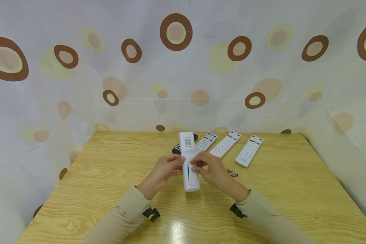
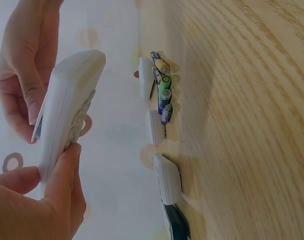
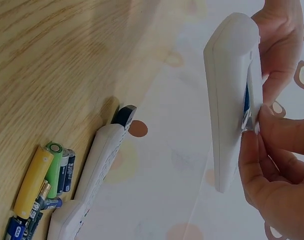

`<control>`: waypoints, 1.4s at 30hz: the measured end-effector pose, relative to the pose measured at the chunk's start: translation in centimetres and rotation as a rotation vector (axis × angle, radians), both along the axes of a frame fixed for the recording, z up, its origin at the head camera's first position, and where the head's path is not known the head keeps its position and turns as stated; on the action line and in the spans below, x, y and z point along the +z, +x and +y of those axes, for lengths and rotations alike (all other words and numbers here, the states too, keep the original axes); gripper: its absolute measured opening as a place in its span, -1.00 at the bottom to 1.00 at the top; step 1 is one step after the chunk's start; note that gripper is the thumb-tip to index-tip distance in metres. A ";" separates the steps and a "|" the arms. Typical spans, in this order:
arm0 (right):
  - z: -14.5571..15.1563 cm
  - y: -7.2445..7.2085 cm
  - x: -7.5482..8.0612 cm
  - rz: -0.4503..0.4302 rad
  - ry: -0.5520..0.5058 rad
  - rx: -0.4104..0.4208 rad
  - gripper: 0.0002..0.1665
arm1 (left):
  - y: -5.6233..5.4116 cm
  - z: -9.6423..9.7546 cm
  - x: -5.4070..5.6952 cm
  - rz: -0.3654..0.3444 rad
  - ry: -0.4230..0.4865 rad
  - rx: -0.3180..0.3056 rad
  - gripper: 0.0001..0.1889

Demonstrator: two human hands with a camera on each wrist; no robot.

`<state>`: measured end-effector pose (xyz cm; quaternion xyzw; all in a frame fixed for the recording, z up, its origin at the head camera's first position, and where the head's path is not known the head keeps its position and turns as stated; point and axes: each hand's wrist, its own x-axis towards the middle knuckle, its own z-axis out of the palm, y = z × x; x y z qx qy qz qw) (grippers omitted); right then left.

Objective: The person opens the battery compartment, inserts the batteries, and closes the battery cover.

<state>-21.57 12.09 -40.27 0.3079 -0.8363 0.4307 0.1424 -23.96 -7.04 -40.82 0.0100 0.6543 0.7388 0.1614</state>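
My left hand (image 1: pixel 162 171) grips a white remote control (image 1: pixel 187 153) by its side edges, thumb and fingers on opposite sides. The remote's back, with a printed code, faces me in the head view, and its buttons face away. Between thumb and fingers my right hand (image 1: pixel 216 172) pinches the upper end of the white battery cover (image 1: pixel 193 179). That cover stands tilted over the compartment, one end lifted off the back. A strip of blue (image 3: pixel 247 97) shows in the gap beneath it, probably a battery; the rest of the compartment is hidden.
Behind the hands lie a black remote (image 1: pixel 176 149) and white remotes (image 1: pixel 206 142), (image 1: pixel 226 144), (image 1: pixel 249 150), button side up. Several loose batteries (image 2: pixel 164 82), yellow, green and blue, lie on the wooden table (image 1: pixel 109 159). A patterned cloth (image 1: pixel 183 74) hangs behind.
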 end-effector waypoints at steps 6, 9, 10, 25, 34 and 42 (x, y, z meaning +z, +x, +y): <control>-0.3 0.0 0.4 -0.155 -0.011 -0.173 -0.63 | 0.2 0.2 0.2 0.012 -0.004 0.011 -0.68; -0.1 -0.2 0.8 -0.348 -0.036 -0.233 -0.56 | 0.3 0.3 0.4 0.014 -0.003 0.017 -0.67; -0.1 -0.3 0.9 -0.407 -0.051 -0.231 -0.55 | 0.3 0.3 0.5 0.014 -0.003 0.018 -0.67; -0.5 -0.2 0.2 -0.483 -0.109 -0.239 -0.58 | 0.9 0.7 0.8 0.062 -0.039 0.018 -0.64; -2.4 1.6 1.3 -0.162 0.066 -0.339 -0.44 | 0.9 1.1 0.7 0.044 -0.025 0.041 -0.63; -3.6 2.4 1.9 -0.119 0.229 -0.341 -0.44 | 0.9 1.6 0.6 0.045 0.069 0.090 -0.72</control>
